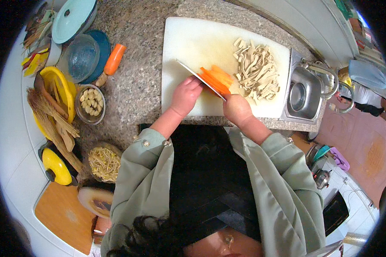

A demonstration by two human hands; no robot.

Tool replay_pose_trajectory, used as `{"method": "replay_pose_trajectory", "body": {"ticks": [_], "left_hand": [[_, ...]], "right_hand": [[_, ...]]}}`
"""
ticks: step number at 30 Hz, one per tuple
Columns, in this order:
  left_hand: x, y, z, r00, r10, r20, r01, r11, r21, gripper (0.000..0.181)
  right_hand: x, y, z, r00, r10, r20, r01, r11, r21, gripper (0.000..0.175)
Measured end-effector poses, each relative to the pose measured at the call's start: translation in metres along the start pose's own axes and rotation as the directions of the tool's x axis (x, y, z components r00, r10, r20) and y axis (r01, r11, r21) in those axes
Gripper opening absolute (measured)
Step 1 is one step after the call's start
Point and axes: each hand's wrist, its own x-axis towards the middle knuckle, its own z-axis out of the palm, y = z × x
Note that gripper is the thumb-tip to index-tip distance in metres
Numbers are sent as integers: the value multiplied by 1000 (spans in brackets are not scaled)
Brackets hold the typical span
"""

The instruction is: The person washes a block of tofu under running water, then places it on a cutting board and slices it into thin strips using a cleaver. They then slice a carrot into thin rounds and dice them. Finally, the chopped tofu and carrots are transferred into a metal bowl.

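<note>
A white cutting board [183, 35] lies before me on the counter. My right hand [238, 107] grips the handle of a knife [193, 72], whose blade slants up and to the left across the board. Orange carrot slices [218, 78] lie in an overlapping stack along the blade's right side. Close against the blade's other side is my left hand [189, 93], its fingers bent; the blade hides the fingertips, so what they touch is unclear. Right of the carrot, a heap of pale, flat strips [257, 70], perhaps tofu skin or noodles, rests on the same board.
A carrot piece [115, 59] lies on the granite counter [138, 64] at left, near a tub of peeled garlic cloves [91, 101] and a bowl of bean sprouts [104, 162]. A yellow basket [71, 93] and blue-lidded pot [72, 19] stand beyond. The steel sink [304, 93] adjoins the board's right.
</note>
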Motion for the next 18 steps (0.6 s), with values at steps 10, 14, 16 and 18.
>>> {"method": "replay_pose_trajectory", "body": {"ticks": [10, 14, 16, 18], "left_hand": [[-1, -3, 4, 998, 27, -65, -27, 1000, 11, 15], [1, -3, -2, 998, 54, -45, -52, 998, 33, 16], [2, -2, -5, 999, 32, -38, -31, 999, 36, 16], [2, -2, -6, 999, -24, -47, 26, 998, 48, 16]], "right_hand": [[-40, 4, -44, 999, -30, 12, 30, 1000, -1, 23], [-44, 2, -43, 998, -37, 48, 38, 999, -26, 23], [-42, 3, -41, 998, -17, 58, 19, 1000, -25, 23], [-40, 4, -40, 997, 4, 71, -1, 999, -37, 23]]}}
